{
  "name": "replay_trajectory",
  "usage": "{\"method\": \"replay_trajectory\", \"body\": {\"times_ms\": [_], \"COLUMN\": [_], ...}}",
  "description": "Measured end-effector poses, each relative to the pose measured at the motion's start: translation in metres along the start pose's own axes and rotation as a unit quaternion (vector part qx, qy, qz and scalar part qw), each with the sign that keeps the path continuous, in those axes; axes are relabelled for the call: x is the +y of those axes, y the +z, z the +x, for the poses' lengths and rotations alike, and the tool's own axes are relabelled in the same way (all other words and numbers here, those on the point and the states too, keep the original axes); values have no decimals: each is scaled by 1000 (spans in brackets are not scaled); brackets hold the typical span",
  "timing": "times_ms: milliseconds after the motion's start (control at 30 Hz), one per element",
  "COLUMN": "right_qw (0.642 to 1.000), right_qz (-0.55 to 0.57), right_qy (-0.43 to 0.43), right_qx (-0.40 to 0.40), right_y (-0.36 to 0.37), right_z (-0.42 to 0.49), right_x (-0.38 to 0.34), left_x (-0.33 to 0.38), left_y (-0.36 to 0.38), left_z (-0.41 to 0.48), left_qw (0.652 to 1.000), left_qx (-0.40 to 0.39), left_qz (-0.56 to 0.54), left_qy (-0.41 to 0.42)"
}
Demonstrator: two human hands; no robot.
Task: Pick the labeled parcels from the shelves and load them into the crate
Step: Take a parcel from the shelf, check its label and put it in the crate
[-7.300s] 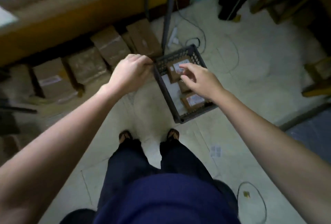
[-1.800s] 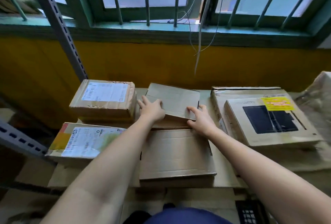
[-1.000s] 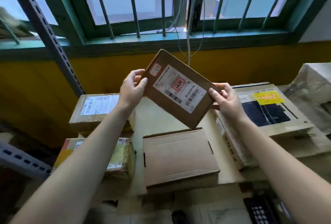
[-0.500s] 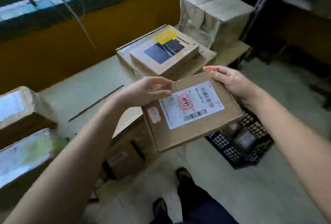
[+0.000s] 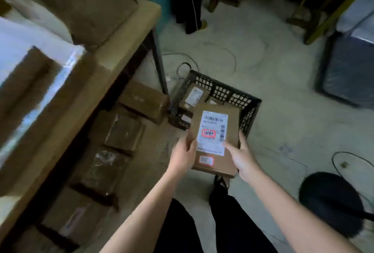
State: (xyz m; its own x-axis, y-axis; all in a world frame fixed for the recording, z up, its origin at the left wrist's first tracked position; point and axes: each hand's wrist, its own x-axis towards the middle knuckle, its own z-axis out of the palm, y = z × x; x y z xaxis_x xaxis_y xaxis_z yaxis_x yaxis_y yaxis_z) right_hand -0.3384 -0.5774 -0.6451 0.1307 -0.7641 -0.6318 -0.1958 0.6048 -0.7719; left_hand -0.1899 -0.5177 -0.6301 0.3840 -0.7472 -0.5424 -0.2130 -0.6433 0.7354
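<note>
Both hands hold one flat brown cardboard parcel with a white shipping label (image 5: 215,129). The left hand (image 5: 182,159) grips its left edge with the thumb on top, and the right hand (image 5: 242,159) grips its right edge with the thumb lying on the lower corner of the label. The parcel is in the air with the label up, and it hides the near side of the black plastic lattice crate (image 5: 222,88), which stands on the pale floor (image 5: 283,123). Inside the crate lie smaller brown parcels, and one with a white label (image 5: 194,94) is at the far left. Left of the crate, several brown cardboard boxes (image 5: 123,129) lie on the floor under a wooden shelf board (image 5: 129,36). The boxes on the shelf are blurred. A round black seat (image 5: 332,202) is at the right, well apart from the crate.
</note>
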Motion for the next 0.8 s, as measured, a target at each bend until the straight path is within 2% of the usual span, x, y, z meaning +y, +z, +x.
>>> {"method": "replay_trajectory", "body": {"times_ms": [167, 300, 533, 700, 800], "right_qw": [992, 975, 972, 968, 963], "right_qz": [26, 86, 80, 97, 9], "right_qy": [113, 188, 198, 171, 165], "right_qx": [56, 85, 99, 153, 212], "right_y": [-71, -90, -72, -67, -76], "right_z": [105, 204, 389, 494, 529], "right_x": [42, 77, 146, 208, 247], "left_x": [-26, -48, -102, -152, -169], "left_y": [74, 112, 195, 242, 279], "left_z": [107, 213, 385, 474, 512], "left_qw": [985, 975, 952, 949, 957], "left_qx": [-93, -136, -172, -195, -204], "left_qz": [116, 164, 252, 235, 192], "left_qy": [-90, -57, 32, 72, 77]}}
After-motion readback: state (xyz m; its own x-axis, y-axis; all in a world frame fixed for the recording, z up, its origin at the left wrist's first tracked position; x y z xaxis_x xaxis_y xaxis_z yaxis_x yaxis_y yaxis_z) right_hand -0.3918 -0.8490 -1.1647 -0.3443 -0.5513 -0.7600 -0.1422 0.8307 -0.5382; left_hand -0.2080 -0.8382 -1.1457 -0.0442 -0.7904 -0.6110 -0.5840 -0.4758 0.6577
